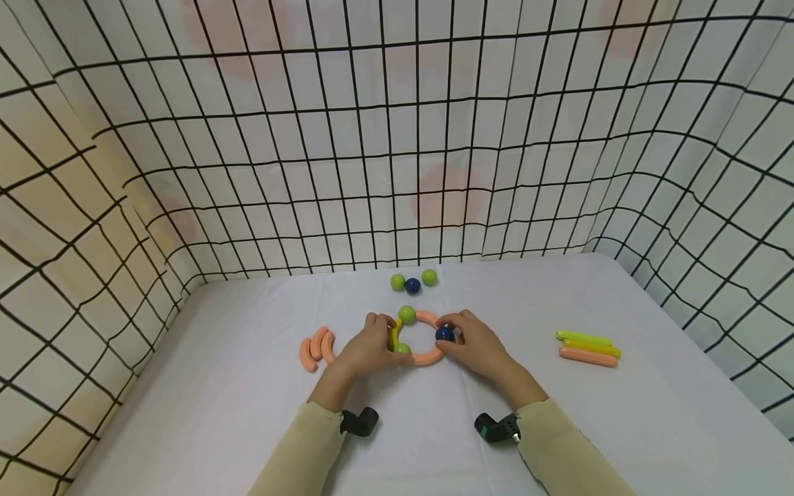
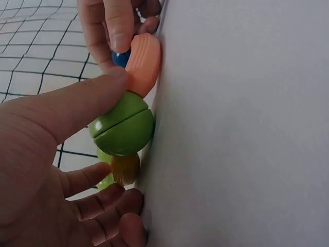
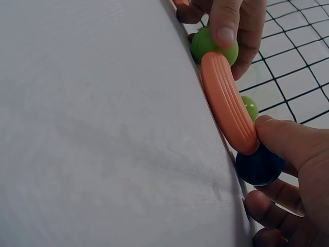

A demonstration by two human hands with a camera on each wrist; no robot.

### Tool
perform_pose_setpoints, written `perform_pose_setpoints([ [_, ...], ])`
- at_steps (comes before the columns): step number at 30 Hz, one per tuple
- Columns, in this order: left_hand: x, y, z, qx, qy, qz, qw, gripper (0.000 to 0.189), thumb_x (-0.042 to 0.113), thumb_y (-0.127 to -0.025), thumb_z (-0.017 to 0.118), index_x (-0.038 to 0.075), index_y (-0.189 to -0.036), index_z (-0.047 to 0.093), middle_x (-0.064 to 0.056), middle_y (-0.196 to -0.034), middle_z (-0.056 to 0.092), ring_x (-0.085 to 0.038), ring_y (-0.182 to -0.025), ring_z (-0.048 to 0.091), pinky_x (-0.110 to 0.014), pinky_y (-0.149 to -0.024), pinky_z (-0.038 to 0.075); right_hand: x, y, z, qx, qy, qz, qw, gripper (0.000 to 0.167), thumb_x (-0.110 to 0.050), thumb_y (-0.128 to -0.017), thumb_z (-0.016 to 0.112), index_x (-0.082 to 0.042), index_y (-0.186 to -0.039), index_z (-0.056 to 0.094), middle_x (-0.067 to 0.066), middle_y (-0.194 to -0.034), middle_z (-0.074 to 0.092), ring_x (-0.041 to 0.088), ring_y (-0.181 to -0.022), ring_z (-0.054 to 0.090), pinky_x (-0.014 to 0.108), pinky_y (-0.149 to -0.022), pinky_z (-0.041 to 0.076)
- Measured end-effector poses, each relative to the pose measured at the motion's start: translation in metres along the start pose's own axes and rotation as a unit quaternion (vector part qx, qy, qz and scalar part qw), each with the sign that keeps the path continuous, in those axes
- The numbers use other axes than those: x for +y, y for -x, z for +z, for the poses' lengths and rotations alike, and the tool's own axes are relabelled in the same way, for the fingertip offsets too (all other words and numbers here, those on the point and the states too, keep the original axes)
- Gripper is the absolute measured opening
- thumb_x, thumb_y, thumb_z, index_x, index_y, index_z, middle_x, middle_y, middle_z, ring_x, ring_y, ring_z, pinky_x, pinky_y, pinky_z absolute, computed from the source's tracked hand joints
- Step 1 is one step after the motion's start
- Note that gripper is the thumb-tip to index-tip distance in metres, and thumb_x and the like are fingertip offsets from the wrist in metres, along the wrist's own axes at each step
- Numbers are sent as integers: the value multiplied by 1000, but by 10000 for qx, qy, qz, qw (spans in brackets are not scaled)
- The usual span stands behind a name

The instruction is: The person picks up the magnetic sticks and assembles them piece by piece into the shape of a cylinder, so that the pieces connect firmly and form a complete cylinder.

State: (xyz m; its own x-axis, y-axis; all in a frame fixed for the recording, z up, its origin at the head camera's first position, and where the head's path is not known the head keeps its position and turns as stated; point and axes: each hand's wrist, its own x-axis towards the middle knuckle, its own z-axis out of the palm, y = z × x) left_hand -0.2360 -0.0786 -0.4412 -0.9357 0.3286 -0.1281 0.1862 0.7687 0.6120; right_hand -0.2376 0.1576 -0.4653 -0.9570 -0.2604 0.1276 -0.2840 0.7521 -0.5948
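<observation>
A ring of balls and curved rods lies on the white table between both hands. Its left side is a yellow curved rod (image 1: 393,335) between two green balls, the upper one (image 1: 406,315) and the nearer one (image 2: 123,126). Orange curved rods (image 1: 428,357) run from these to a dark blue ball (image 1: 444,333) on the right. My left hand (image 1: 371,344) grips the nearer green ball, thumb on top by the orange rod's end, fingers beside the yellow rod. With thumb and fingers, my right hand (image 1: 477,344) pinches the blue ball where the orange rod (image 3: 229,103) meets it.
Behind the ring sit two loose green balls (image 1: 429,277) and a dark blue ball (image 1: 412,286). Several orange curved rods (image 1: 319,342) lie at left. Straight green, yellow and orange rods (image 1: 588,355) lie at right. A black wire grid (image 1: 384,151) encloses the table's back and sides.
</observation>
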Motion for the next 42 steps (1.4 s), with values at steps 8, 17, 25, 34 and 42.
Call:
perform_pose_setpoints([
  [8, -1, 3, 6, 60, -108, 22, 9999, 74, 39, -82, 77, 1, -137, 46, -11, -119, 44, -18, -87, 52, -31, -77, 44, -2, 2, 5, -100, 35, 223, 9997, 38, -34, -88, 76, -19, -120, 63, 2, -105, 58, 12, -78, 49, 27, -65, 40],
  [17, -9, 7, 14, 336, 1, 66, 9994, 74, 39, -83, 78, 2, -139, 47, -12, -124, 46, -17, -89, 52, -33, -80, 46, -2, 3, 9, -97, 43, 255, 9996, 40, -35, -87, 77, -18, -119, 62, 1, -104, 58, 11, -78, 49, 26, -66, 41],
  [25, -11, 8, 15, 426, 169, 175, 9988, 74, 39, -84, 77, 3, -141, 47, -12, -128, 46, -16, -91, 52, -35, -83, 47, -3, 1, 6, -152, 20, 281, 9995, 40, -36, -85, 79, -18, -117, 63, 0, -102, 58, 12, -79, 50, 28, -68, 42],
  [34, -9, 6, 16, 579, 48, 222, 9981, 73, 36, -82, 78, 3, -140, 48, -13, -129, 47, -17, -93, 53, -36, -85, 50, -4, 2, -25, -406, -246, 335, 9983, 43, -36, -91, 73, -17, -127, 59, 4, -108, 58, 16, -83, 52, 29, -70, 43],
  [42, -13, 3, 21, 775, -314, 259, 9962, 72, 33, -80, 79, 6, -140, 49, -12, -131, 48, -17, -93, 55, -34, -81, 50, 16, 3, -68, 86, -98, 428, 9990, 43, -33, -96, 67, -13, -132, 57, 11, -114, 59, 22, -92, 53, 30, -71, 45],
])
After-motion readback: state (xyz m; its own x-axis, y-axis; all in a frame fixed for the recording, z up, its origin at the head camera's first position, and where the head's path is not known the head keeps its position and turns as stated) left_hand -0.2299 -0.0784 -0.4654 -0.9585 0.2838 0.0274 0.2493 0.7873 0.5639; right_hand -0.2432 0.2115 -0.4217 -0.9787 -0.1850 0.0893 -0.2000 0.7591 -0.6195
